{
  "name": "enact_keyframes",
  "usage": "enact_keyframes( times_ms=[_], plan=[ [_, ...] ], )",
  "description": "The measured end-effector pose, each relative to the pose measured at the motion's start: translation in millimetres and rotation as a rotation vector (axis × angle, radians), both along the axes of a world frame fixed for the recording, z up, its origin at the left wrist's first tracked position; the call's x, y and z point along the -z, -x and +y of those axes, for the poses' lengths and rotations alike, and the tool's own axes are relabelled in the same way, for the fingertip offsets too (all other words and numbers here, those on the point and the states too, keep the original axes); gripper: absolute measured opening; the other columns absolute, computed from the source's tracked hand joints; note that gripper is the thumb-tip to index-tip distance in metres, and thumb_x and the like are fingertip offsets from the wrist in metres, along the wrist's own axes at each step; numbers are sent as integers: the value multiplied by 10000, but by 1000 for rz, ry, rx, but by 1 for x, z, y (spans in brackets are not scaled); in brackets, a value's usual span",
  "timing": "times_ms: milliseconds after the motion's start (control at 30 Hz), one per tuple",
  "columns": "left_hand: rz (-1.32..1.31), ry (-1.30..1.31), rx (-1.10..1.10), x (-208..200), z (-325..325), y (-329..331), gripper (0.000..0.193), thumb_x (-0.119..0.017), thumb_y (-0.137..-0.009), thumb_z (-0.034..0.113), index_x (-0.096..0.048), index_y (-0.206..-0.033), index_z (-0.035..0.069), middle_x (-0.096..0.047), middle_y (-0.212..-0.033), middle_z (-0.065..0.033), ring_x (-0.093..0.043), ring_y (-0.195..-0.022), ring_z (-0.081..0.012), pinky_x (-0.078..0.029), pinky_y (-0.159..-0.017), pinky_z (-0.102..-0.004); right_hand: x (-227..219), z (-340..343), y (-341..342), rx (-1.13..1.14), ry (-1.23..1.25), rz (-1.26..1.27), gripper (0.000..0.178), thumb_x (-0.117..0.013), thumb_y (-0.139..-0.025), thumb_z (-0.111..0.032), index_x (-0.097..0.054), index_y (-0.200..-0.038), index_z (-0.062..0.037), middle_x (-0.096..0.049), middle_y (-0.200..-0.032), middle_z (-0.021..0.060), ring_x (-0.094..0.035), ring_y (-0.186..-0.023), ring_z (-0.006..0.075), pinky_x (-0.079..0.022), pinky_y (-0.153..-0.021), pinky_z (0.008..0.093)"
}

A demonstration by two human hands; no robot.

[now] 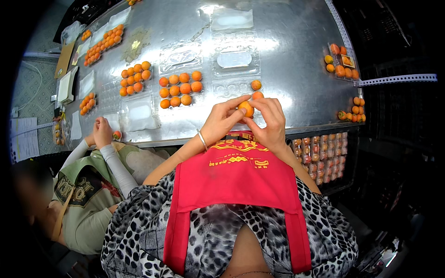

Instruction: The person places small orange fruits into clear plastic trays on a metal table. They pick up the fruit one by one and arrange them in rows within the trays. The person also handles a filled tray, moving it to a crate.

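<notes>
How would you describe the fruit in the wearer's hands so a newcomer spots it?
At the near side of the metal table, look just above the red apron. The left hand and right hand meet around an orange fruit. Pinched by both, it is nearer the apron than the two fruits beyond.

The fruit between the fingers is orange, the table beyond them silver-grey; below them, a yellow-printed red apron (over a grey-white, black-spotted top).

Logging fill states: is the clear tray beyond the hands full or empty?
Partly filled: the tray shows two fruits beside bare pockets; near edge hidden.
</notes>
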State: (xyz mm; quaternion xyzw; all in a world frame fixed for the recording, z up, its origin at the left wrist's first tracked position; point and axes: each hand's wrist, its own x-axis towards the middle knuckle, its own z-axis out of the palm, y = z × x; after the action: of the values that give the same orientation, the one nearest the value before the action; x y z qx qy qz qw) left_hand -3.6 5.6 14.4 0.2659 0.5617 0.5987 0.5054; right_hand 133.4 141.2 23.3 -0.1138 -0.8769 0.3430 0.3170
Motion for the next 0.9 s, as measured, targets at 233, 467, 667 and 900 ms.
enact_keyframes(
  times_ms=[233, 467, 667, 900],
  plan=[
    [32, -5, -13, 0, 1, -1, 439, -541, -1087, 172, -552, -1486, -12, -695, -1260, -153, -699, -1129, -203, -601, -965, -342, 0, -1, 1, -6, 8, 14, 385, -873, -739, -55, -687, -1075, -30, -661, -1026, 90, -614, -938, 301, -518, -789, 402],
    [57, -15, -3, -1, -1, 0, 438, -531, -1088, 162, -549, -1487, -16, -670, -1328, -149, -682, -1163, -204, -596, -984, -341, 2, -3, 0, -2, 27, 6, 393, -877, -733, -52, -691, -1078, -28, -663, -1027, 90, -616, -948, 297, -520, -801, 398],
    [9, 19, 20, 3, -3, 0, 469, -612, -1061, 119, -531, -1504, -13, -688, -1296, -149, -675, -1170, -185, -570, -1001, -316, 2, -2, 0, -2, 35, -1, 404, -861, -733, -34, -695, -1101, -29, -661, -1034, 94, -620, -968, 306, -525, -833, 407],
    [54, 54, 24, 7, -4, 1, 474, -597, -1090, 214, -533, -1490, -33, -691, -1289, -144, -674, -1161, -169, -572, -994, -314, 3, -1, 0, -29, 88, -69, 417, -856, -734, -37, -693, -1118, -29, -652, -1045, 107, -619, -1009, 324, -519, -872, 421]
  ],
)
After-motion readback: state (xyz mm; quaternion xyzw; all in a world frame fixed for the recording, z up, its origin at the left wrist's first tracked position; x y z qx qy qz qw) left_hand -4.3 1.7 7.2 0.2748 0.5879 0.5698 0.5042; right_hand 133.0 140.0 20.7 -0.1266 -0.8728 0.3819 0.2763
